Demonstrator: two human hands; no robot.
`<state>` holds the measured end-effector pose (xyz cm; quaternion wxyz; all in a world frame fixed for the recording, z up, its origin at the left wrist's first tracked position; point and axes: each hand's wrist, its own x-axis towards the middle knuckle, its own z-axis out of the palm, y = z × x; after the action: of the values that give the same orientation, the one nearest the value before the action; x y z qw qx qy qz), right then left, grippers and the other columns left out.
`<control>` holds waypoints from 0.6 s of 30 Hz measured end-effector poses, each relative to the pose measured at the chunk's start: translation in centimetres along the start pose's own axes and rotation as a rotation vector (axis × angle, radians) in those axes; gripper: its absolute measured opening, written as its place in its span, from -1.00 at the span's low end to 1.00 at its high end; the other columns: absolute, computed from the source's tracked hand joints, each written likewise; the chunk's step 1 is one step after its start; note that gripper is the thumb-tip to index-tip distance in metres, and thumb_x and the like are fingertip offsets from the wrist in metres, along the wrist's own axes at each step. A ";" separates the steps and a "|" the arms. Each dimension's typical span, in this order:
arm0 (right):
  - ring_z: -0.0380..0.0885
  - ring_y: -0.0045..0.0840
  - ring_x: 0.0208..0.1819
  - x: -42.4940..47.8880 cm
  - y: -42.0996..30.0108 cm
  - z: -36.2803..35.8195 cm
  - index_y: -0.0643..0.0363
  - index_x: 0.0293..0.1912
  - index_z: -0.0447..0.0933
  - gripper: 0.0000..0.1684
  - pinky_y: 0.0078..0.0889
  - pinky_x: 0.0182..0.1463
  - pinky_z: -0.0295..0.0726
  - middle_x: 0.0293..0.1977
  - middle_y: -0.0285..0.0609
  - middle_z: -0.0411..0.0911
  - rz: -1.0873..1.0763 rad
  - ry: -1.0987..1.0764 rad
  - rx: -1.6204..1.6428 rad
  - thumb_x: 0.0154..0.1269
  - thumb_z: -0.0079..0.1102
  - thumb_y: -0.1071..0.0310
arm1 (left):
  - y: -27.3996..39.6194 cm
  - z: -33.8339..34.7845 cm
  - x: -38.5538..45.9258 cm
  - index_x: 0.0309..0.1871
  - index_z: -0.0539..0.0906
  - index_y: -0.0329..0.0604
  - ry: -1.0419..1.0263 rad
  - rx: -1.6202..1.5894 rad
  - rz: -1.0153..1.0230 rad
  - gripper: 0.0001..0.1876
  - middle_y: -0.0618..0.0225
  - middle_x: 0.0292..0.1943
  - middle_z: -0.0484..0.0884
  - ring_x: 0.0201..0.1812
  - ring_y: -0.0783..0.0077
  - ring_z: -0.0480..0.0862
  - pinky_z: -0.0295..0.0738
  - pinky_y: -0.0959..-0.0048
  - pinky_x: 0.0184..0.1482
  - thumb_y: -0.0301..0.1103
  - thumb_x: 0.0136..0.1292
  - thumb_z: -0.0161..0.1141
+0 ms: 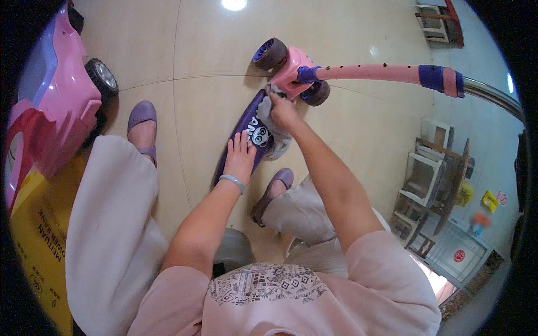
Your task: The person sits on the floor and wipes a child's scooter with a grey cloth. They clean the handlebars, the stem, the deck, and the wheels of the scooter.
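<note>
A pink and purple child's kick scooter lies before me on the floor, its stem (370,72) stretching to the right. Its purple deck (245,117) bears white lettering and a panda picture. My left hand (240,156) rests on the lower part of the deck, fingers apart and holding nothing. Near the front end, my right hand (286,112) pinches a grey cloth (280,145), which drapes along the deck's right edge. Just beyond that hand are the pink front housing (290,69) and two dark front wheels (269,54).
At left stands a pink ride-on toy car (69,92), with a yellow printed box (40,235) below it. My purple shoes (142,119) flank the deck. Chairs (422,176) line the right wall. Something grey (233,248), perhaps a stool, is beneath me.
</note>
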<state>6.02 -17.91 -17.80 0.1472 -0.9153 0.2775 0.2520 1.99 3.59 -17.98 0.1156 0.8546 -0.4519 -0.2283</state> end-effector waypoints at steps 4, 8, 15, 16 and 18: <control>0.61 -0.06 -0.19 -1.9 0.6 0.1 -0.25 0.36 0.17 -0.26 -0.01 -0.10 0.56 -0.21 0.15 0.58 -0.109 -0.101 -0.119 0.16 -0.10 0.40 | 0.1 0.2 0.1 0.20 0.36 -0.30 0.007 0.024 -0.002 -0.59 -0.11 0.40 0.11 0.41 -0.08 0.14 0.09 0.05 0.35 -0.42 0.28 -0.11; 0.61 -0.03 -0.25 -1.1 0.5 -0.2 -0.26 0.40 0.05 -0.25 -0.01 -0.18 0.57 -0.26 0.22 0.57 -0.169 0.099 -0.239 0.23 -0.15 0.43 | 0.1 0.5 0.1 0.18 0.39 -0.23 0.026 0.066 -0.017 -0.61 -0.05 0.40 0.14 0.41 -0.02 0.15 0.06 0.05 0.37 -0.36 0.31 -0.10; 0.62 -0.01 -0.26 1.0 0.2 0.7 -0.31 0.43 -0.05 -0.18 0.01 -0.18 0.58 -0.26 0.22 0.57 -0.074 0.118 -0.219 0.21 -0.13 0.43 | 0.2 0.2 0.2 0.17 0.40 -0.21 -0.005 0.128 -0.013 -0.62 -0.04 0.40 0.14 0.41 0.00 0.14 0.05 0.06 0.37 -0.33 0.31 -0.08; 0.61 0.00 -0.26 0.5 0.4 1.0 -0.29 0.43 -0.06 -0.14 0.01 -0.17 0.56 -0.25 0.22 0.57 -0.085 0.104 -0.182 0.16 -0.12 0.45 | 0.2 0.2 0.2 0.17 0.40 -0.21 -0.029 0.124 -0.015 -0.62 -0.05 0.40 0.14 0.41 0.00 0.15 0.05 0.06 0.37 -0.33 0.31 -0.08; 0.59 0.04 -0.25 -0.5 0.9 1.5 -0.27 0.43 -0.06 -0.09 0.02 -0.15 0.54 -0.23 0.23 0.56 -0.069 0.072 -0.087 0.10 -0.13 0.50 | 0.3 0.1 0.3 0.17 0.39 -0.21 -0.046 0.124 -0.015 -0.62 -0.06 0.40 0.14 0.41 -0.01 0.15 0.05 0.07 0.37 -0.34 0.31 -0.08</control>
<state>4.60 -17.80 -18.88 0.1056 -0.9384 0.2397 0.2254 1.82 3.19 -18.05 0.0503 0.8580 -0.4612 -0.2204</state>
